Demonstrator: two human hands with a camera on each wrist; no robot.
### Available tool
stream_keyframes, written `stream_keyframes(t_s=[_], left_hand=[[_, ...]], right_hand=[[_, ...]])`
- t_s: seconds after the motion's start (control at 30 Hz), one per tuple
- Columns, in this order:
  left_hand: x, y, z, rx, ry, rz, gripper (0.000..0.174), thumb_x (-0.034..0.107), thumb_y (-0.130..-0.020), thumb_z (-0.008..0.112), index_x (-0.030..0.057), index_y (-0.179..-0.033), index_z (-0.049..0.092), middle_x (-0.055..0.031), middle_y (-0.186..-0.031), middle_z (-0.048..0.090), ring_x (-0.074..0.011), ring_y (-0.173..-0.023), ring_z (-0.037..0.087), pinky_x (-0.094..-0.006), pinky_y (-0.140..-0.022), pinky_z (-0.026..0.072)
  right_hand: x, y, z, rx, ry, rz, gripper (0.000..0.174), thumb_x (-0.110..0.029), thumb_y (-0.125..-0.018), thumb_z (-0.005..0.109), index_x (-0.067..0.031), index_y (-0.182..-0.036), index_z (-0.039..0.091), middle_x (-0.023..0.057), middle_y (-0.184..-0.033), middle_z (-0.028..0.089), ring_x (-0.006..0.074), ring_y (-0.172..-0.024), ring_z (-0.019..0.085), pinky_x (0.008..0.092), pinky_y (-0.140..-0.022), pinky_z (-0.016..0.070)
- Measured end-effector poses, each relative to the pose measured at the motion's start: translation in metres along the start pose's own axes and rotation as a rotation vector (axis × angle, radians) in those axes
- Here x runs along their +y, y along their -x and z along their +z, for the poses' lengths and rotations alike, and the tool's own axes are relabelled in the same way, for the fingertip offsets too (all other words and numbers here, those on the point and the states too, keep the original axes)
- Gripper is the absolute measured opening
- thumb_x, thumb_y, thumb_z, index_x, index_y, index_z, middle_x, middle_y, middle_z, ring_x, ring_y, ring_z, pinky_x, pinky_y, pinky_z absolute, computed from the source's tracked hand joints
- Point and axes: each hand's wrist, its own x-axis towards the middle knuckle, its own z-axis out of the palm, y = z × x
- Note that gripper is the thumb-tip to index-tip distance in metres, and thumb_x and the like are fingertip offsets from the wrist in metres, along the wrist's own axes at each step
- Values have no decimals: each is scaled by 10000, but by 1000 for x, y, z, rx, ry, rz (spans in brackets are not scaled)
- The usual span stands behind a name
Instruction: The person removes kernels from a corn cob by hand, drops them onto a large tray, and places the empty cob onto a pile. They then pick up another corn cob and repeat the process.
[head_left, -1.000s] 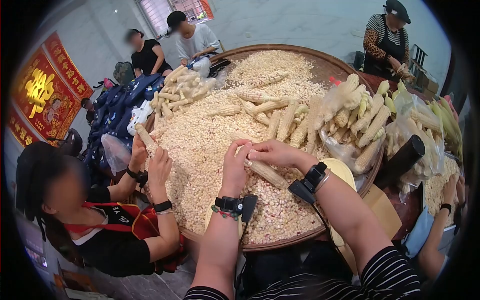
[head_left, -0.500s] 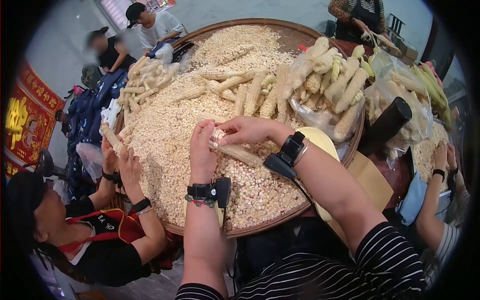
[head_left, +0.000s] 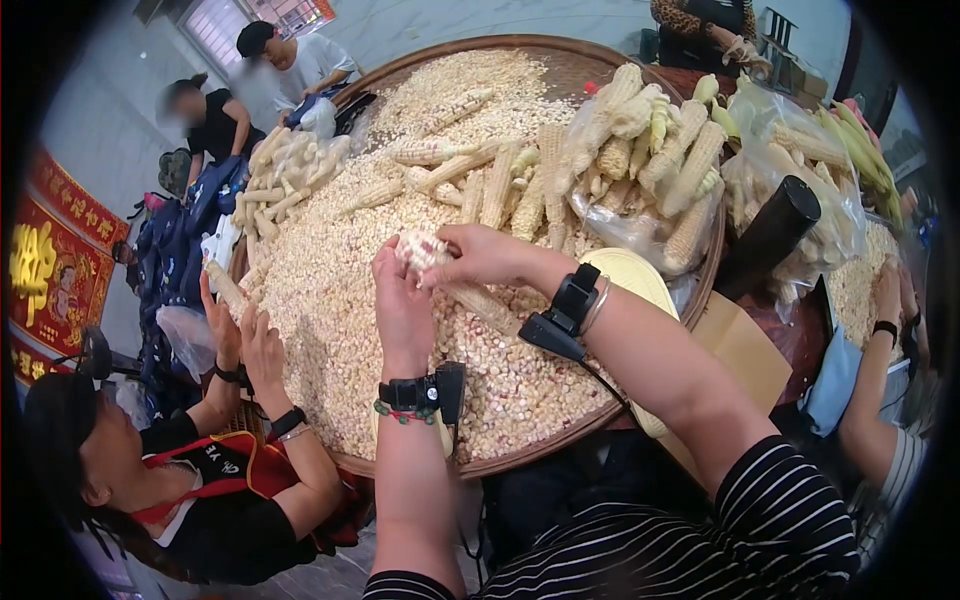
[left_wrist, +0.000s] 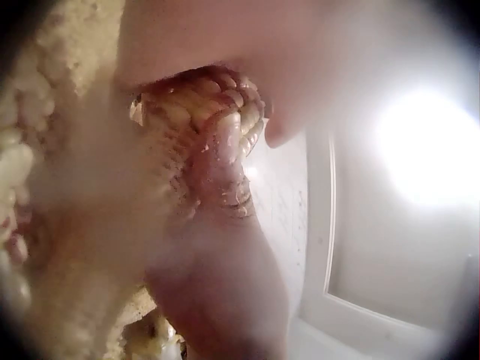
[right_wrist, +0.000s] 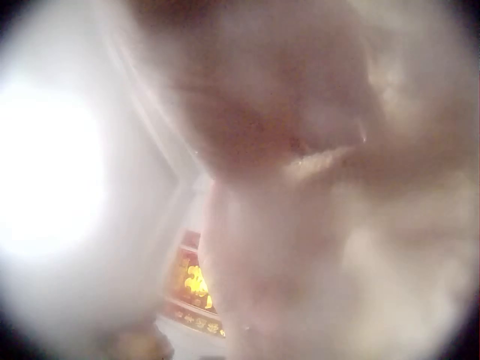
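Both hands work on one corn cob [head_left: 482, 306] over the heap of loose kernels. Its far end still carries white and dark-red kernels, while the near part looks stripped. My left hand [head_left: 402, 305] grips the kernel-covered end from the left. From the right, my right hand [head_left: 490, 256] pinches the cob with thumb and fingers just behind that end. The left wrist view has a thumb [left_wrist: 223, 142] pressed against the rows of kernels. Blur covers most of the right wrist view, with the right hand [right_wrist: 277, 112] filling its upper middle.
A big round tray [head_left: 480, 465] holds loose kernels [head_left: 330, 290] and several cobs [head_left: 500, 180]. Bagged cobs [head_left: 680, 170] stand at the right, near a black cylinder [head_left: 770, 235] and a yellow lid [head_left: 625, 280]. At the left another person [head_left: 200, 480] holds a cob [head_left: 228, 288]; others work around.
The head view has shifted, so the tray sits further left and higher. The cob's kernel-covered end has turned up into view between my hands, and my right hand has closed in toward it.
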Motion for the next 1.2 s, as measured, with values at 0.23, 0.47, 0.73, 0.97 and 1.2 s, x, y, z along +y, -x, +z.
stream_keyframes(t_s=[0.23, 0.47, 0.73, 0.97, 1.2], left_hand=[[0, 10, 16, -70, -35, -177, 485, 458, -1015, 318, 121, -1363, 348, -90, -1250, 502, -226, -1068, 546, -402, -879, 486], [0, 15, 20, -146, -166, -218, 367, 316, -1016, 411, 53, -1269, 445, -113, -1079, 601, -247, -871, 662, -316, -641, 556], [-15, 9, 16, -120, -453, -94, 366, 255, -973, 548, 7, -1235, 484, -83, -1037, 618, -160, -786, 639, -280, -645, 523], [-2, 20, 33, -25, -32, -283, 317, 277, -977, 536, 26, -1165, 488, -100, -998, 615, -177, -791, 625, -306, -625, 547], [-12, 16, 20, -60, -178, -223, 261, 274, -987, 517, 25, -1065, 519, -79, -910, 618, -160, -679, 606, -294, -600, 538]], right_hand=[[-5, -3, 7, 91, -717, -74, 470, -385, -937, 590, -45, -1254, 519, 60, -1102, 597, 136, -1010, 546, 300, -865, 452], [-23, 6, 1, 218, -708, 266, 385, -440, -931, 570, -90, -1091, 562, 16, -934, 541, 113, -833, 473, 281, -735, 425], [-1, -3, 4, 276, -616, 98, 396, -453, -925, 584, -86, -1072, 573, 3, -922, 526, 96, -807, 457, 260, -693, 411], [6, -11, 14, 401, -456, 6, 420, -487, -937, 541, -117, -1134, 570, 20, -931, 565, 109, -823, 498, 261, -713, 448], [2, -9, 19, 450, -628, -13, 325, -375, -932, 546, -56, -971, 593, 45, -877, 554, 124, -792, 512, 290, -694, 453]])
